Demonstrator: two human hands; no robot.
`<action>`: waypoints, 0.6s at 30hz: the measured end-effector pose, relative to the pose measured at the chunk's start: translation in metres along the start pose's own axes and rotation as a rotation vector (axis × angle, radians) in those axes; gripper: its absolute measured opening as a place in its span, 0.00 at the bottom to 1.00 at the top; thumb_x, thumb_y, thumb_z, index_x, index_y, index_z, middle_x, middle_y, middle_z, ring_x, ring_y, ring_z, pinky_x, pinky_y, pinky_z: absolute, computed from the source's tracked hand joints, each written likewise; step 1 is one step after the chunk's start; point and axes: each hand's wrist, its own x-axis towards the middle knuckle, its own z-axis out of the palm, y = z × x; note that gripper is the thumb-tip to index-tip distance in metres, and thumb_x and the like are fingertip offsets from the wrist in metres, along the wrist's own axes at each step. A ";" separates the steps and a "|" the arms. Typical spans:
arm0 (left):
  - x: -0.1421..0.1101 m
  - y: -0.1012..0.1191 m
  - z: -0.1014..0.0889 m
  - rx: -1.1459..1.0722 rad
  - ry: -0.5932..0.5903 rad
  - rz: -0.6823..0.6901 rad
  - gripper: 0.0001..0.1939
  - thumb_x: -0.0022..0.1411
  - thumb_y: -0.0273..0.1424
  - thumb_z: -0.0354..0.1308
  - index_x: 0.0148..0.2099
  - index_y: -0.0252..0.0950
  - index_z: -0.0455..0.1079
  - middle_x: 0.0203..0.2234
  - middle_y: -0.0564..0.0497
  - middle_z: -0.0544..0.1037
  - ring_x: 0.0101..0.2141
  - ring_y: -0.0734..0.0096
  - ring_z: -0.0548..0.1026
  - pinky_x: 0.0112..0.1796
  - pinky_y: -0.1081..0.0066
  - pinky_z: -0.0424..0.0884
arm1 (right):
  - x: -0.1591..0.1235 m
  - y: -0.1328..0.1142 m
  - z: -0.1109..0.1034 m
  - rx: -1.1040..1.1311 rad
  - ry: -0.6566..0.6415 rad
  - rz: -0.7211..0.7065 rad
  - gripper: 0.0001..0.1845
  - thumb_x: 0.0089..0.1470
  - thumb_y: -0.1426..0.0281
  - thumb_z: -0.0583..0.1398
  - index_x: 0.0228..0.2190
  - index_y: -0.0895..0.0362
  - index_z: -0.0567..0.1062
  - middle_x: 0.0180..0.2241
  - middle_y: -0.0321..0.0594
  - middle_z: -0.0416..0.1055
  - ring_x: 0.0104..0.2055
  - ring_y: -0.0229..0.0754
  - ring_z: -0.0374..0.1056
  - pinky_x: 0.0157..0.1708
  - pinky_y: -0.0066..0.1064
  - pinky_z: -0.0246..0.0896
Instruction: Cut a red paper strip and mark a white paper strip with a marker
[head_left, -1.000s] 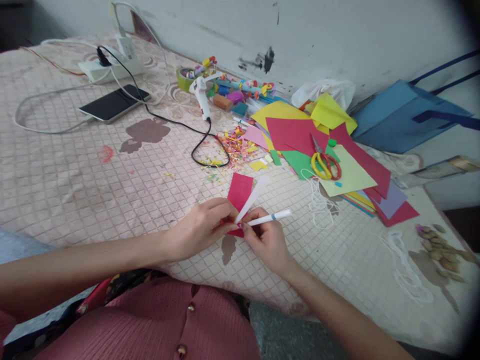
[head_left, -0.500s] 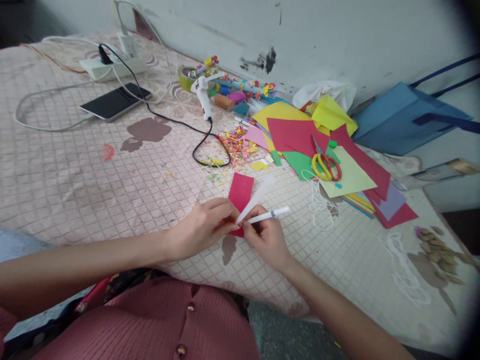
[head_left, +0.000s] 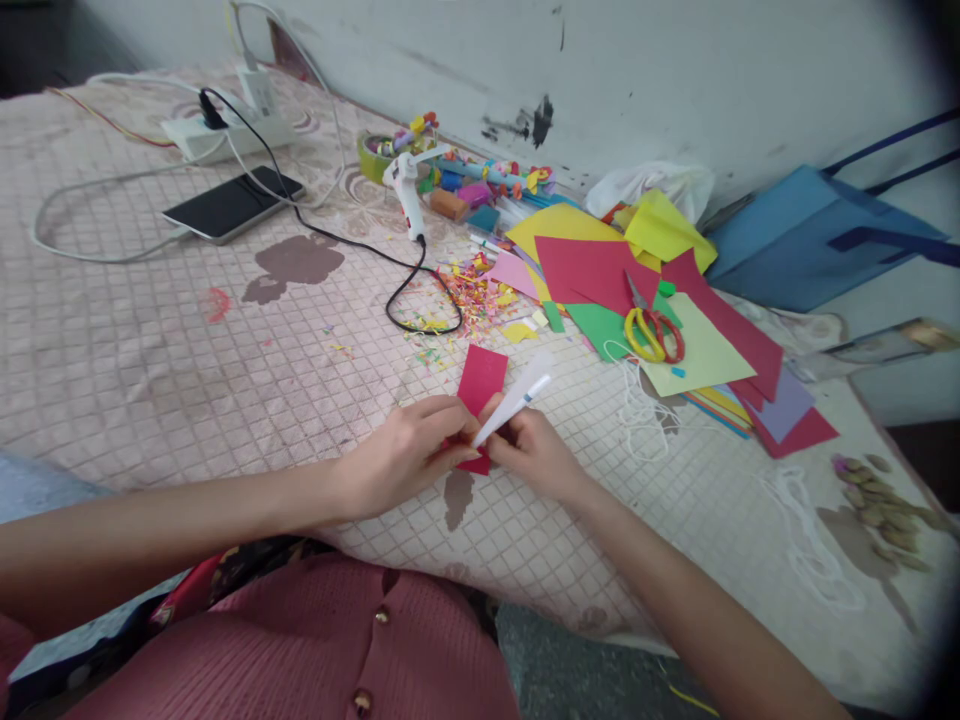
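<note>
A narrow strip of red paper (head_left: 484,373) lies on the tablecloth, with both hands over its lower end. My left hand (head_left: 416,440) is closed in a pinch at the base of a thin whitish strip (head_left: 538,364), which slants up to the right. Opposite it, my right hand (head_left: 538,452) is closed around a white pen (head_left: 537,388) with a blue band. The pen points up and right, overlapping the strip in view. The fingertips of both hands meet close together, and what lies between them is mostly hidden.
Scissors (head_left: 651,335) rest on coloured paper sheets (head_left: 592,268) to the right, near white string (head_left: 643,410). A glue gun (head_left: 407,198) stands behind paper scraps (head_left: 480,295). Further left are a phone (head_left: 232,205) and power strip (head_left: 229,135). A blue bag (head_left: 810,240) leans by the wall.
My right hand has turned and shifted slightly, swinging the pen steeper so it now lies closer to the whitish strip. My left hand stays nearly still.
</note>
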 end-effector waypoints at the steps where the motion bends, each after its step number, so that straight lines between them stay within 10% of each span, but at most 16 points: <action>1: 0.000 0.000 0.000 0.000 -0.003 -0.001 0.02 0.61 0.21 0.56 0.36 0.32 0.67 0.29 0.52 0.71 0.31 0.75 0.69 0.32 0.77 0.66 | 0.002 0.000 -0.001 0.011 -0.017 -0.004 0.02 0.52 0.73 0.55 0.28 0.56 0.67 0.22 0.31 0.62 0.24 0.33 0.58 0.23 0.25 0.52; 18: 0.000 -0.001 0.001 -0.020 0.000 -0.001 0.03 0.62 0.22 0.54 0.37 0.32 0.68 0.30 0.51 0.71 0.32 0.74 0.70 0.33 0.76 0.68 | 0.027 0.003 -0.015 0.130 -0.293 -0.065 0.07 0.52 0.69 0.61 0.30 0.58 0.67 0.27 0.32 0.68 0.28 0.33 0.62 0.27 0.24 0.56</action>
